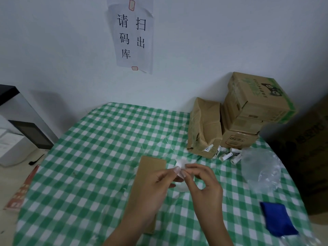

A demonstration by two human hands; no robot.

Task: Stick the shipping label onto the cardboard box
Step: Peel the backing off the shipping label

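Observation:
A flat brown cardboard box (150, 166) lies on the green-and-white checked tablecloth (92, 166), partly under my left forearm. Both hands meet just above its right edge. My left hand (156, 185) and my right hand (202, 181) pinch a small white shipping label (180, 165) between their fingertips. The label is blurred, and most of it is hidden by my fingers. A white patch shows below the hands; what it is cannot be told.
Stacked cardboard boxes (252, 107) and a crushed carton (204, 128) stand at the back right. Several small white tubes (229, 155) lie before them. A clear plastic bag (260, 167) and a blue cloth (278, 219) are on the right. A printer-like device (23, 132) sits left.

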